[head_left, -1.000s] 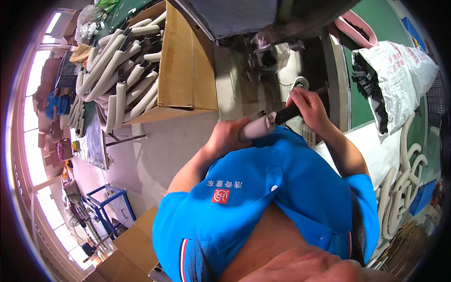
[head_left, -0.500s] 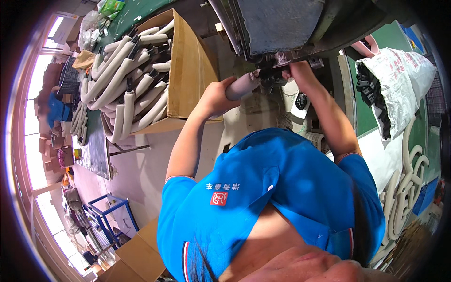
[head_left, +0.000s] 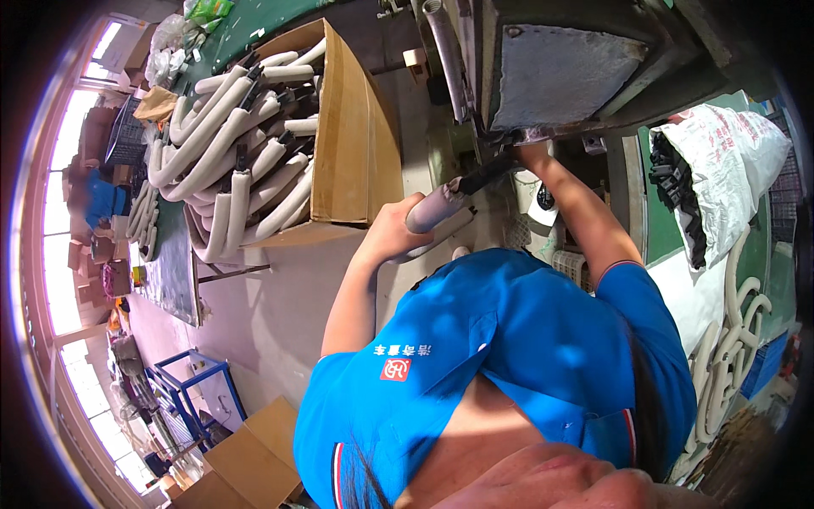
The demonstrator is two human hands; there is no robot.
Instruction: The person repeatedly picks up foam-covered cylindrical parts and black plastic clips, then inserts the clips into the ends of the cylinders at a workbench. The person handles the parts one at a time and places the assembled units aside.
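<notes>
My left hand (head_left: 394,227) is wrapped round a bent tube covered in pale grey foam (head_left: 436,209). From the foam's ragged end a black end piece (head_left: 487,175) runs up toward the machine. The tube's other arm passes below, beside my left hand. Just under the edge of the dark metal machine (head_left: 564,76) is my right hand (head_left: 533,156), close to the tip of the black piece. Its fingers are hidden there, so I cannot tell whether it grips anything.
To the left, a cardboard box (head_left: 356,127) is heaped with similar foam-covered tubes (head_left: 220,144). A white sack (head_left: 721,161) of black plastic parts lies on the right-hand green table, near more pale tubes (head_left: 731,356). A blue metal frame (head_left: 199,390) stands lower left.
The tube in my left hand has come down and back from the machine, and more of its black end now shows. My right hand remains near the machine's edge. The view has shifted slightly.
</notes>
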